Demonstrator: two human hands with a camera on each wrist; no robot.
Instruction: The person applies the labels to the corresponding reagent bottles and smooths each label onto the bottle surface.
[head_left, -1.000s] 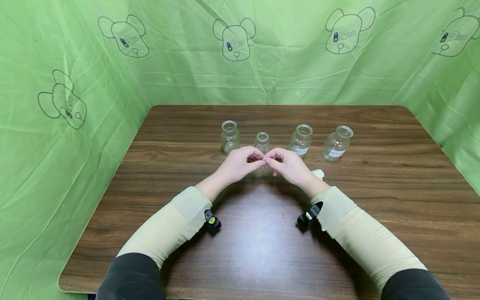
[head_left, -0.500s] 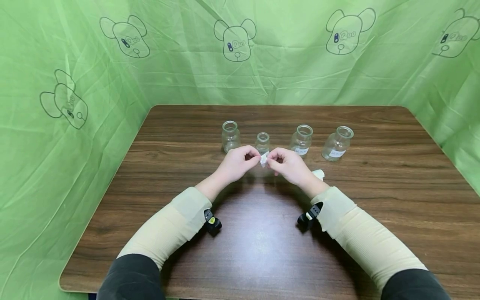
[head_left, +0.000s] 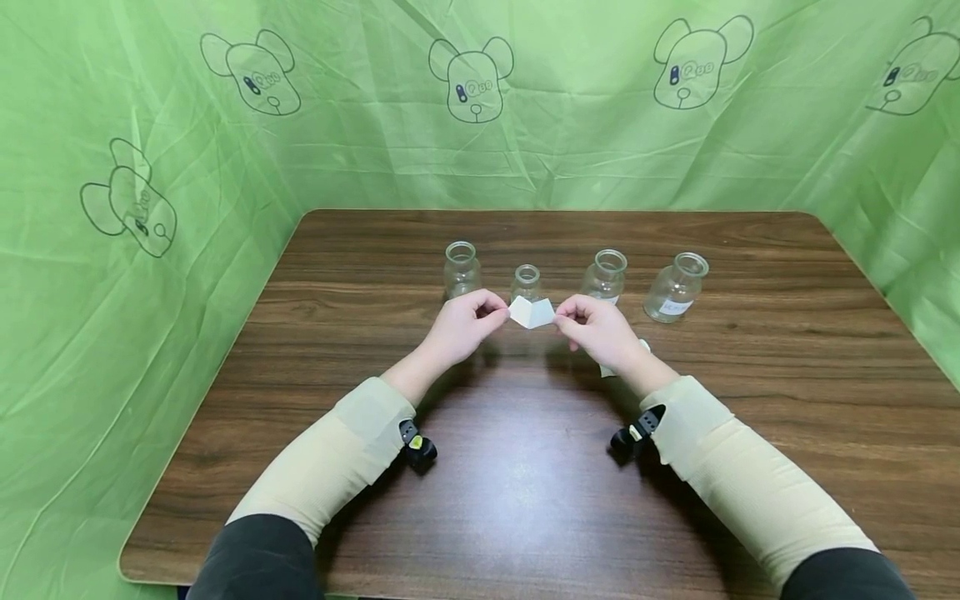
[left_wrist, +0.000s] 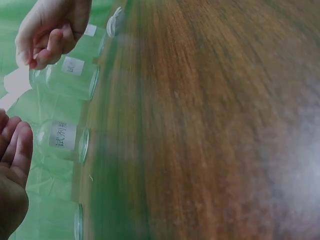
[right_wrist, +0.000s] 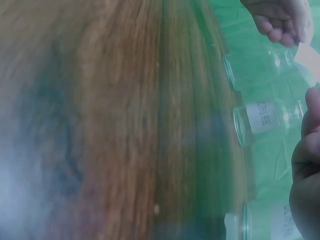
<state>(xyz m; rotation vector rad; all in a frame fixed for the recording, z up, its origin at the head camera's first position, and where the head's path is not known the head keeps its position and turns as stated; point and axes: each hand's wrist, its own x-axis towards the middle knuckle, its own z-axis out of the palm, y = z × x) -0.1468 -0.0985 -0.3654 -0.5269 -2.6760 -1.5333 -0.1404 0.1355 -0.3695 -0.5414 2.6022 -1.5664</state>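
A small white piece of paper (head_left: 531,312), creased down the middle into two flaps, is stretched between both hands above the table. My left hand (head_left: 463,327) pinches its left edge between thumb and fingers. At the other edge, my right hand (head_left: 600,332) pinches it the same way. Just behind the paper stands a small glass bottle (head_left: 527,282), which bears a printed white label (left_wrist: 63,135) in the left wrist view. To its left is a larger glass bottle (head_left: 461,271). Two more labelled bottles stand to the right, one nearer (head_left: 606,275) and one farther (head_left: 676,287).
Partly hidden under my right wrist lies a white object (head_left: 606,372), whose kind I cannot tell. The brown wooden table (head_left: 517,467) reaches back to a green cloth backdrop (head_left: 555,158). Dark wrist cameras sit below both wrists.
The paper, first a tiny bit between touching fingertips, now shows as two spread flaps. My hands have moved apart, left hand leftward and right hand rightward. The bottles have stayed in place.
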